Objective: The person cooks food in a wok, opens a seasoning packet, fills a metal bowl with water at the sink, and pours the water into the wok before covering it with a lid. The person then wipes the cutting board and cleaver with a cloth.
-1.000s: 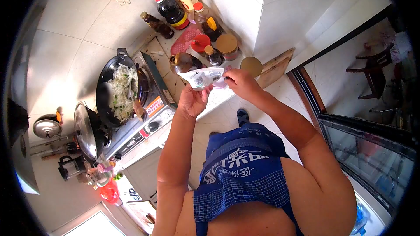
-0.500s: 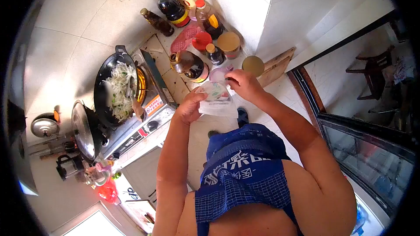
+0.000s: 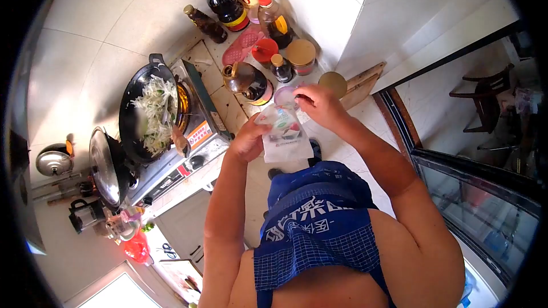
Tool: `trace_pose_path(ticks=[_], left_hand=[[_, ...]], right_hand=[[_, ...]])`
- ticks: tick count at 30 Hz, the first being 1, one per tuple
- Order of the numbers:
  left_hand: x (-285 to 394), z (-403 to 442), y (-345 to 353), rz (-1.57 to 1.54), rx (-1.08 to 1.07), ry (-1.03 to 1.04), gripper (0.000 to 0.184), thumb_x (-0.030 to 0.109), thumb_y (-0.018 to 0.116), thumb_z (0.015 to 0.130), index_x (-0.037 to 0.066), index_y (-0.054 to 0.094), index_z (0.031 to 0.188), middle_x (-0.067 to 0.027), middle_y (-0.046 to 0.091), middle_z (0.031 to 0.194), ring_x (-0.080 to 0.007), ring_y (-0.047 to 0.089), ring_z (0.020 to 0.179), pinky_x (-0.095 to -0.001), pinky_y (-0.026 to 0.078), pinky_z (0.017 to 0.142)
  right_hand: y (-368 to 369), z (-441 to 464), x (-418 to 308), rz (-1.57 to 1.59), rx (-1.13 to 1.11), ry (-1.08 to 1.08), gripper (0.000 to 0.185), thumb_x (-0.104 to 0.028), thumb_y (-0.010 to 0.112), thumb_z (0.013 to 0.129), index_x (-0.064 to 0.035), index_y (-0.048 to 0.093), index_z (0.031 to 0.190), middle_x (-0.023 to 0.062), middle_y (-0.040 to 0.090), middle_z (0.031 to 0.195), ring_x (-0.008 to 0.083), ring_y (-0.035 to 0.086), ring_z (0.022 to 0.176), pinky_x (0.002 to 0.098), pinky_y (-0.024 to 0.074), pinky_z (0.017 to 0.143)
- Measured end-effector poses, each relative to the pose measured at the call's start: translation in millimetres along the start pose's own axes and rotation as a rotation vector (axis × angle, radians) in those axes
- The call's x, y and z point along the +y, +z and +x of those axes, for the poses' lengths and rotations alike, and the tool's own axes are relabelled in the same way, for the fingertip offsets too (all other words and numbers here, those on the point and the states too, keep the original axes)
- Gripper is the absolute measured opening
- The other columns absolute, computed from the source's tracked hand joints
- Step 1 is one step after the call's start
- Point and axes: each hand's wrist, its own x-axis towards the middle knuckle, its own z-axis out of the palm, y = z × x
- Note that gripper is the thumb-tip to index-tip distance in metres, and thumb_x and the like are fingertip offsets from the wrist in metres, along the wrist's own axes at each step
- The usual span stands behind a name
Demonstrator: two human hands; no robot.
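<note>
My left hand (image 3: 250,139) is closed on the left edge of a white, partly see-through plastic packet (image 3: 286,142) with green and red print. The packet hangs upright in front of the apron. Just above its top right corner is my right hand (image 3: 324,107), fingers bent and pinched together; whatever lies between the fingertips is too small to make out. Behind the hands are a small lilac lid or dish (image 3: 283,97) and a big brown jar (image 3: 247,81). To the left, a black wok (image 3: 130,115) on the stove holds pale shredded vegetables (image 3: 155,111) and a wooden-handled spatula (image 3: 180,141).
Several sauce bottles (image 3: 227,8) stand by the wall, near a red-lidded tub (image 3: 265,51) and a tan-lidded jar (image 3: 301,56). A flame burns under the wok on the gas stove (image 3: 200,131). Further left is a lidded pan (image 3: 104,168). A glass door (image 3: 485,194) is at right.
My right hand has risen slightly from the packet's top edge. The packet hangs straighter and lower, with more of its front showing. My left hand keeps its hold.
</note>
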Motion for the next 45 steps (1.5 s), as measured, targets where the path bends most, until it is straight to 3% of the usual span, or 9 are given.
trace_pose_path(ticks=[3, 8, 9, 28, 34, 35, 37, 39, 45], left_hand=[[0.4, -3.8, 0.4, -0.001, -0.014, -0.014, 0.063, 0.015, 0.065, 0.07, 0.002, 0.041, 0.127, -0.0115, 0.056, 0.117, -0.0254, 0.057, 0.106, -0.0393, 0.043, 0.096], [-6.9, -9.6, -1.0, 0.004, 0.13, 0.051, 0.06, 0.014, 0.06, 0.075, 0.0, 0.038, 0.13, -0.0155, 0.056, 0.117, -0.0287, 0.058, 0.105, -0.04, 0.046, 0.094], [-7.4, -9.2, -4.2, -0.027, 0.108, 0.041, 0.058, 0.012, 0.059, 0.077, 0.0, 0.038, 0.13, -0.0149, 0.056, 0.118, -0.0282, 0.057, 0.106, -0.0399, 0.045, 0.094], [-7.2, -12.7, -8.1, -0.066, 0.085, 0.054, 0.05, 0.004, 0.055, 0.079, 0.004, 0.044, 0.128, -0.0102, 0.058, 0.116, -0.0232, 0.058, 0.105, -0.037, 0.046, 0.092], [-1.6, -10.6, 5.9, -0.121, 0.051, 0.0, 0.055, 0.011, 0.06, 0.078, 0.0, 0.04, 0.128, -0.0158, 0.057, 0.116, -0.0257, 0.06, 0.101, -0.0384, 0.048, 0.089], [0.9, -16.7, 24.4, 0.202, 0.007, 0.303, 0.049, 0.01, 0.058, 0.08, -0.002, 0.043, 0.125, -0.0168, 0.058, 0.113, -0.0253, 0.062, 0.098, -0.0371, 0.051, 0.086], [-2.4, -13.1, 18.3, 0.53, -0.044, 0.598, 0.043, 0.01, 0.056, 0.082, -0.005, 0.045, 0.121, -0.0177, 0.059, 0.11, -0.025, 0.063, 0.094, -0.0358, 0.054, 0.082], [-7.4, 7.8, -17.6, -0.558, 0.048, 0.01, 0.036, 0.015, 0.054, 0.086, -0.008, 0.049, 0.113, -0.0222, 0.061, 0.102, -0.0255, 0.066, 0.082, -0.0315, 0.058, 0.07], [0.1, 16.2, -17.4, -0.514, 0.152, -0.03, 0.038, 0.023, 0.053, 0.088, -0.01, 0.055, 0.105, -0.0257, 0.063, 0.093, -0.024, 0.067, 0.074, -0.0266, 0.059, 0.064]], right_hand=[[1.2, 4.7, 1.6, -0.04, 0.039, -0.108, 0.014, -0.002, 0.063, 0.078, -0.0023, 0.061, 0.092, 0.0128, 0.061, 0.077, 0.0243, 0.06, 0.065, 0.032, 0.0467, 0.057], [-7.8, 12.8, -14.6, -0.102, -0.017, -0.063, 0.014, -0.004, 0.062, 0.079, -0.0034, 0.062, 0.093, 0.0133, 0.061, 0.08, 0.0265, 0.06, 0.065, 0.0334, 0.0471, 0.058], [-9.9, 13.7, -20.6, -0.096, -0.04, -0.011, 0.015, -0.007, 0.059, 0.078, -0.0053, 0.062, 0.093, 0.0157, 0.062, 0.083, 0.0344, 0.06, 0.076, 0.0398, 0.0486, 0.066], [-4.5, 14.6, -0.4, -0.259, -0.175, -0.108, 0.017, -0.005, 0.059, 0.079, -0.0073, 0.062, 0.096, 0.0124, 0.061, 0.085, 0.0304, 0.06, 0.071, 0.0373, 0.0482, 0.061], [-10.4, 12.1, 3.7, -0.152, -0.104, -0.084, 0.016, -0.003, 0.059, 0.08, -0.0063, 0.063, 0.096, 0.0127, 0.061, 0.081, 0.0288, 0.061, 0.068, 0.0358, 0.0484, 0.06], [-10.0, 10.4, 4.1, -0.11, -0.081, -0.04, 0.016, -0.003, 0.058, 0.08, -0.0059, 0.063, 0.096, 0.0129, 0.061, 0.08, 0.0278, 0.061, 0.067, 0.0349, 0.0484, 0.06], [-10.4, 8.0, 3.2, -0.064, -0.053, 0.007, 0.017, -0.003, 0.058, 0.08, -0.0054, 0.063, 0.096, 0.013, 0.061, 0.079, 0.0267, 0.061, 0.066, 0.034, 0.0483, 0.06], [-14.8, 7.8, -0.1, -0.063, -0.04, -0.002, 0.015, -0.006, 0.058, 0.079, -0.0054, 0.063, 0.093, 0.0154, 0.062, 0.083, 0.0332, 0.061, 0.075, 0.0399, 0.0484, 0.067], [-14.7, 7.1, 6.2, -0.105, 0.048, -0.015, 0.016, -0.005, 0.058, 0.08, -0.0047, 0.064, 0.095, 0.0137, 0.063, 0.077, 0.0255, 0.061, 0.064, 0.0333, 0.0478, 0.06]])
